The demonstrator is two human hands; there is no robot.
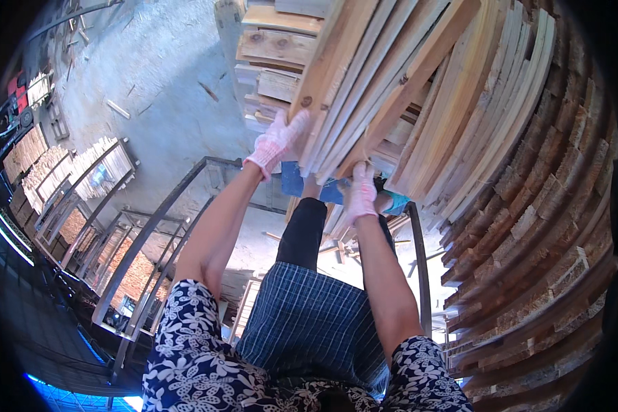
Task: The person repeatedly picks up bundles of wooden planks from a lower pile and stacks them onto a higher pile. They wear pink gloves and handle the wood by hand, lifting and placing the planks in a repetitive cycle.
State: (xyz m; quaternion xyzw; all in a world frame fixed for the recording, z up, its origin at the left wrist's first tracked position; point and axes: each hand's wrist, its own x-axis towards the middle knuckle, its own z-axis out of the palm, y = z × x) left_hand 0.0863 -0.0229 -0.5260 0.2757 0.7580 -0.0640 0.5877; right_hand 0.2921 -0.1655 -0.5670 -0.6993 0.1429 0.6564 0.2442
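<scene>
Both hands wear pale pink-and-white knit gloves. My left hand (280, 141) grips the left edge of a long wooden board (329, 75) near its lower end; part of the fingers is hidden by the wood. Closer to me, my right hand (359, 194) closes on the near end of another wooden plank (408, 93), its fingers partly out of sight. Several narrow boards (364, 89) lie loosely fanned between the two hands. They rest on a stack of shorter crosswise boards (278, 44).
More planks (484, 103) lie to the right, beside a tall wall of stacked lumber (535, 226). Metal frame bars (165, 220) stand at left. Racks of wood (96, 168) and a red vehicle (19, 93) are farther left on the concrete floor (151, 75). Something blue (293, 180) sits below the boards.
</scene>
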